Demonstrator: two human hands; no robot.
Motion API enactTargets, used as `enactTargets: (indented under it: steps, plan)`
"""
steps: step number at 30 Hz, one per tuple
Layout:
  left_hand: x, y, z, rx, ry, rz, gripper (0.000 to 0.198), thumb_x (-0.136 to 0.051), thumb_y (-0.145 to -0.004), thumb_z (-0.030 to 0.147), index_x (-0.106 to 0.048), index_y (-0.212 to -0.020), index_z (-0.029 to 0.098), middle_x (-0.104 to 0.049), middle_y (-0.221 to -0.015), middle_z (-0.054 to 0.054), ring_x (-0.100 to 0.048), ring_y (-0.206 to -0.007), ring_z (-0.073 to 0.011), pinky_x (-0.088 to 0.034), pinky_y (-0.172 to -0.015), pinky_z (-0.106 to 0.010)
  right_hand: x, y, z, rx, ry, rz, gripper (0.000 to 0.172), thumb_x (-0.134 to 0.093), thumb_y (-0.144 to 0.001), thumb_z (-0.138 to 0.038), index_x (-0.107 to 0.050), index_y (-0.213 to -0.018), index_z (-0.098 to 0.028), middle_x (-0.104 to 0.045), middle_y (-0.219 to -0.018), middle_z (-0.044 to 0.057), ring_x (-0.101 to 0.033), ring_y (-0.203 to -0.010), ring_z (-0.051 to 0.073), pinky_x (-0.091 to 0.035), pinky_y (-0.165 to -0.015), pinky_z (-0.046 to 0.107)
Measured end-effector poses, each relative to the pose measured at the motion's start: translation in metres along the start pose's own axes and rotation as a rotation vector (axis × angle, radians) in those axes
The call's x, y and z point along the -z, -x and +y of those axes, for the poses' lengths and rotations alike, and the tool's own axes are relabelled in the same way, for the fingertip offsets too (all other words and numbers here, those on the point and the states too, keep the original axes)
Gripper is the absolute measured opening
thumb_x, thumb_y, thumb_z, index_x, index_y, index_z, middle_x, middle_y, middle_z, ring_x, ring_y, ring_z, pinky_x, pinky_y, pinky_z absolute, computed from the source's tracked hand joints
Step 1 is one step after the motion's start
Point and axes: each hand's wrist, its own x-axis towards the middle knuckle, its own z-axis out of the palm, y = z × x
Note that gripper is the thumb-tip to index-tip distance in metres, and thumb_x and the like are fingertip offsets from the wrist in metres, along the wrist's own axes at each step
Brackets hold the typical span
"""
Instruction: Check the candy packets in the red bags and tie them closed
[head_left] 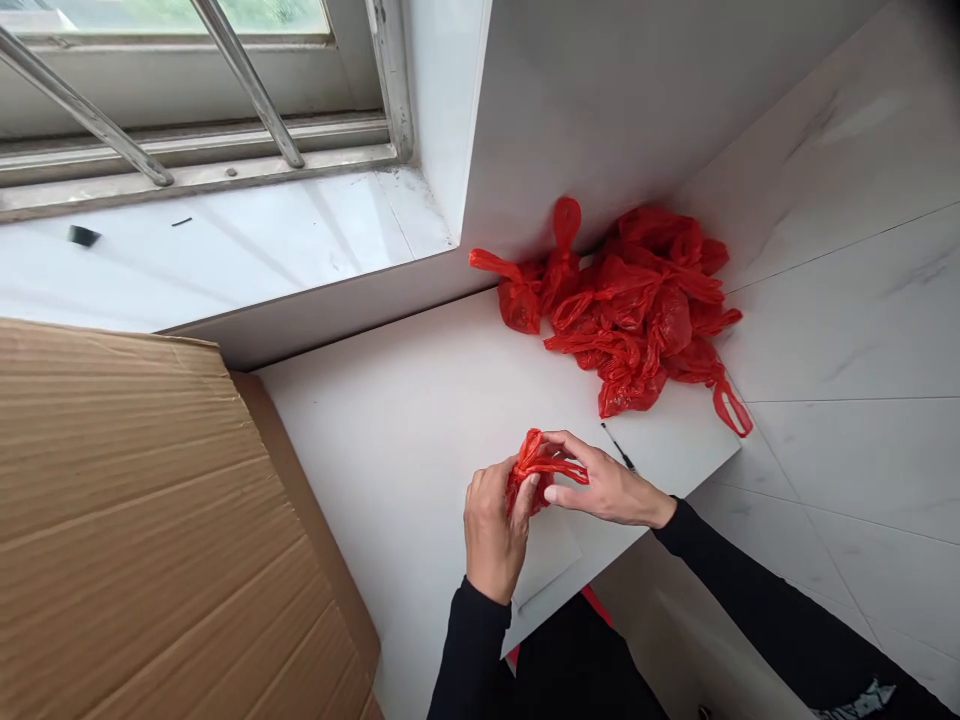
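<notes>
A small knotted red plastic bag (pixel 529 468) is held above the white tabletop near its front edge. My left hand (pixel 496 520) is closed around the left side of the bag, with its thumb up against the knot. From the right, my right hand (pixel 604 485) curls about the bag's handle ends, which lie between its thumb and fingers. What the bag contains cannot be made out. Just behind my right hand lies a thin dark stick-like tool (pixel 617 445), partly covered by the hand.
Several tied red plastic bags (pixel 645 300) are heaped in the back right corner against the wall. A large cardboard box (pixel 150 530) takes up the left side. Behind the table (pixel 375 400), a windowsill (pixel 285 240) bears a small dark object (pixel 84 236).
</notes>
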Motion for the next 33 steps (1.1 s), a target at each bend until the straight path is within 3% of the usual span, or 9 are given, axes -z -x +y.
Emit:
enactTargets:
  steps: [2, 6, 9, 14, 19, 25, 27, 29, 33]
  plan:
    - [-0.002, 0.008, -0.007, 0.025, 0.042, 0.0, 0.027, -0.055, -0.1, 0.032, -0.057, -0.127, 0.031, -0.07, -0.109, -0.001, -0.061, -0.095, -0.0185, -0.051, -0.085, -0.036, -0.006, -0.001, 0.005, -0.019, -0.046, -0.005, 0.045, -0.06, -0.097, -0.039, -0.049, -0.139, -0.026, -0.064, -0.126, 0.006, -0.058, -0.12, 0.021, -0.045, -0.106, 0.04]
    - [-0.012, 0.016, -0.019, 0.003, 0.143, 0.02, 0.034, -0.059, -0.098, 0.028, -0.051, -0.131, 0.031, -0.065, -0.124, -0.003, -0.061, -0.107, -0.0184, -0.051, -0.093, -0.037, -0.019, -0.009, 0.018, -0.005, 0.004, 0.056, 0.021, -0.054, -0.101, -0.04, -0.066, -0.11, -0.024, -0.067, -0.103, 0.003, -0.06, -0.102, 0.019, -0.046, -0.097, 0.037]
    - [-0.019, 0.019, -0.03, -0.066, 0.152, 0.069, 0.035, -0.061, -0.096, 0.024, -0.051, -0.129, 0.029, -0.065, -0.118, -0.004, -0.062, -0.104, -0.0178, -0.051, -0.092, -0.036, -0.022, -0.015, 0.03, 0.052, 0.04, 0.1, 0.018, -0.056, -0.1, -0.036, -0.067, -0.096, -0.023, -0.066, -0.097, 0.002, -0.059, -0.099, 0.019, -0.045, -0.096, 0.037]
    - [-0.028, 0.023, -0.048, -0.195, 0.119, 0.145, 0.026, -0.065, -0.092, 0.017, -0.057, -0.115, 0.027, -0.065, -0.099, -0.001, -0.062, -0.088, -0.0155, -0.053, -0.079, -0.03, -0.023, -0.019, 0.044, 0.159, 0.003, -0.007, 0.028, -0.067, -0.093, -0.042, -0.064, -0.115, -0.024, -0.063, -0.117, 0.005, -0.057, -0.11, 0.021, -0.045, -0.101, 0.038]
    - [-0.038, 0.031, -0.056, -0.222, 0.087, 0.285, 0.022, -0.067, -0.091, 0.019, -0.059, -0.11, 0.027, -0.067, -0.093, -0.001, -0.065, -0.079, -0.0151, -0.053, -0.067, -0.028, -0.033, -0.024, 0.057, 0.336, 0.088, 0.018, 0.01, -0.067, -0.094, -0.031, -0.067, -0.09, -0.022, -0.061, -0.084, -0.001, -0.055, -0.081, 0.013, -0.048, -0.076, 0.028]
    - [-0.06, 0.051, -0.062, -0.266, -0.027, 0.432, 0.023, -0.067, -0.091, 0.032, -0.061, -0.112, 0.032, -0.068, -0.091, -0.001, -0.065, -0.076, -0.0202, -0.056, -0.068, -0.037, -0.039, -0.018, 0.079, 0.568, 0.095, 0.085, 0.006, -0.068, -0.094, -0.027, -0.068, -0.089, -0.023, -0.061, -0.079, -0.003, -0.056, -0.071, 0.011, -0.049, -0.067, 0.026]
    - [-0.069, 0.062, -0.062, -0.259, -0.044, 0.492, 0.024, -0.069, -0.09, 0.034, -0.062, -0.113, 0.032, -0.068, -0.094, -0.001, -0.065, -0.078, -0.0199, -0.057, -0.069, -0.036, -0.039, -0.009, 0.088, 0.61, 0.113, 0.094, 0.008, -0.065, -0.096, -0.03, -0.07, -0.094, -0.023, -0.064, -0.084, -0.001, -0.06, -0.075, 0.012, -0.053, -0.07, 0.027]
    - [-0.078, 0.077, -0.058, -0.25, -0.057, 0.561, 0.027, -0.071, -0.089, 0.034, -0.064, -0.114, 0.03, -0.068, -0.098, -0.002, -0.065, -0.081, -0.0191, -0.057, -0.071, -0.034, -0.038, 0.008, 0.098, 0.646, 0.135, 0.108, 0.013, -0.062, -0.098, -0.031, -0.069, -0.106, -0.024, -0.069, -0.098, 0.001, -0.065, -0.09, 0.015, -0.055, -0.084, 0.031]
    - [-0.095, 0.11, -0.046, -0.208, -0.054, 0.614, 0.024, -0.07, -0.09, 0.035, -0.063, -0.111, 0.026, -0.069, -0.1, -0.002, -0.067, -0.084, -0.0172, -0.057, -0.074, -0.031, -0.039, 0.052, 0.13, 0.636, 0.127, 0.15, 0.034, -0.064, -0.096, -0.038, -0.061, -0.129, -0.029, -0.065, -0.126, 0.003, -0.061, -0.118, 0.02, -0.05, -0.105, 0.04]
